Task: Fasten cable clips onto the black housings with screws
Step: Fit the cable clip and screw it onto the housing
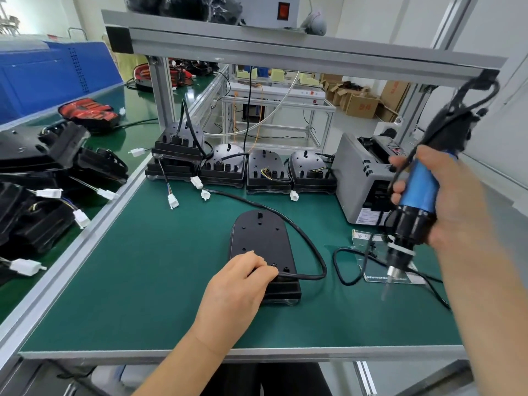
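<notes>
Green bench mat [143,281]: one black housing [261,241] flat at centre, left hand [237,284] gripping its near end with curled fingers. Right hand [448,201] grasps blue electric screwdriver [417,192], raised at right, apart from the housing. Rear: row of housings [268,170], grey machine [357,178]. Aluminium shelf [285,50] overhead; cardboard boxes [363,104] beyond.

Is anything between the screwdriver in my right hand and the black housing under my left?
Nothing solid. The right hand holds the screwdriver up, right of the housing; only black cables loop low on the mat between them. The left hand grips the housing's near end.
</notes>
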Demonstrator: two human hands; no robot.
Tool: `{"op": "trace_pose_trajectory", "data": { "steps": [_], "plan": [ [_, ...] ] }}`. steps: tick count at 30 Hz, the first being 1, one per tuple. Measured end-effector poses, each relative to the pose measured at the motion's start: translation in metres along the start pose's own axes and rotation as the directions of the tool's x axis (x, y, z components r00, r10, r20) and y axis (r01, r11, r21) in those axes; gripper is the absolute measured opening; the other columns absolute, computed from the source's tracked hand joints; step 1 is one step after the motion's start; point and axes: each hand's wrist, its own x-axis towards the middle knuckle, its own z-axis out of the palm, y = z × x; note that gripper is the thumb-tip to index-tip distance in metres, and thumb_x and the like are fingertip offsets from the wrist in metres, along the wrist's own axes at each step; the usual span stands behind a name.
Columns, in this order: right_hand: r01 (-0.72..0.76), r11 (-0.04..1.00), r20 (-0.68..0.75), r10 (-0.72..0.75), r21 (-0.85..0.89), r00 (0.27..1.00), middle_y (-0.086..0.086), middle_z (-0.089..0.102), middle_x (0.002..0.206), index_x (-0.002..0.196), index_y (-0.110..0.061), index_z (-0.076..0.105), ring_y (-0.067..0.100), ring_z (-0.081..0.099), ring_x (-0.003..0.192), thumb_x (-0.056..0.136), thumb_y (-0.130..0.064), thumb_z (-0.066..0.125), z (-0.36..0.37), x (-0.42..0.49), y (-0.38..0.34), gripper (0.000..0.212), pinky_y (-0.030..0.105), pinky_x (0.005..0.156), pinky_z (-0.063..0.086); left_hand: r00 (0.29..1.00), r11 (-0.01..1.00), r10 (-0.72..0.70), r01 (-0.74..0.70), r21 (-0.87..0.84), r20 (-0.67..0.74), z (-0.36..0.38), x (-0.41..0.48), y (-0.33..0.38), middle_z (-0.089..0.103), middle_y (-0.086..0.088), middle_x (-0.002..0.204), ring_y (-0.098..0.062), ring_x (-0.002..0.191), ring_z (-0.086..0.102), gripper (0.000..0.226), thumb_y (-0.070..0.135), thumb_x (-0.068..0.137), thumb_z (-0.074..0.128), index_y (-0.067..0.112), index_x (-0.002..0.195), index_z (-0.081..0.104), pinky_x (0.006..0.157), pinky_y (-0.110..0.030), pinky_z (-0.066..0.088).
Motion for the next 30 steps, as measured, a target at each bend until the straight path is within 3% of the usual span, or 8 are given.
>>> {"op": "trace_pose_trajectory", "data": {
  "steps": [4, 9, 14, 24, 30],
  "plan": [
    [0.161, 0.981, 0.003, -0.162, 0.11, 0.987, 0.007, 0.066, 0.086, 0.098, -0.015, 0.05, 0.018, 0.056, 0.052, 0.084, -0.019, 0.064, 0.047, -0.005, 0.01, 0.02, 0.027, 0.052, 0.049, 1.0, 1.0, -0.003, 0.003, 0.0, 0.008, 0.0, 0.0, 0.0, 0.059, -0.001, 0.079, -0.018, 0.071, 0.06, 0.022, -0.007, 0.071, 0.076, 0.009, 0.086, 0.071, 0.063, -0.036, 0.057],
    [0.214, 0.964, 0.0, -0.217, 0.161, 0.976, 0.009, 0.064, 0.088, 0.103, -0.012, 0.048, 0.018, 0.055, 0.05, 0.084, -0.017, 0.064, 0.087, -0.004, 0.031, 0.025, 0.027, 0.051, 0.048, 1.0, 1.0, -0.009, 0.009, -0.002, 0.021, 0.0, 0.0, 0.0, 0.06, -0.001, 0.081, -0.018, 0.072, 0.061, 0.027, -0.008, 0.068, 0.078, 0.01, 0.087, 0.072, 0.061, -0.035, 0.057],
    [0.204, 0.972, 0.041, -0.21, 0.113, 0.977, 0.007, 0.064, 0.082, 0.093, -0.02, 0.051, 0.022, 0.054, 0.047, 0.082, -0.017, 0.064, 0.106, -0.007, 0.053, 0.017, 0.028, 0.049, 0.047, 1.0, 1.0, -0.006, 0.006, -0.005, -0.011, 0.002, 0.0, -0.001, 0.06, -0.002, 0.08, -0.018, 0.073, 0.061, 0.028, -0.011, 0.066, 0.079, 0.008, 0.086, 0.072, 0.063, -0.035, 0.058],
    [0.169, 0.983, 0.091, -0.175, 0.071, 0.98, 0.009, 0.065, 0.085, 0.093, -0.018, 0.05, 0.021, 0.056, 0.049, 0.081, -0.019, 0.064, 0.112, -0.006, 0.066, 0.018, 0.031, 0.051, 0.047, 1.0, 1.0, -0.004, 0.004, 0.006, -0.007, 0.002, 0.001, -0.001, 0.062, -0.005, 0.079, -0.021, 0.074, 0.064, 0.032, -0.014, 0.061, 0.08, 0.007, 0.084, 0.073, 0.063, -0.036, 0.058],
    [0.179, 0.981, 0.123, -0.187, 0.08, 0.975, 0.006, 0.066, 0.084, 0.095, -0.018, 0.049, 0.022, 0.055, 0.049, 0.083, -0.017, 0.063, 0.113, -0.007, 0.067, 0.018, 0.032, 0.05, 0.047, 1.0, 1.0, 0.0, 0.001, 0.028, -0.015, 0.002, 0.001, -0.001, 0.062, -0.005, 0.078, -0.02, 0.075, 0.064, 0.031, -0.015, 0.061, 0.079, 0.007, 0.083, 0.073, 0.071, -0.035, 0.058]
  ]
}}
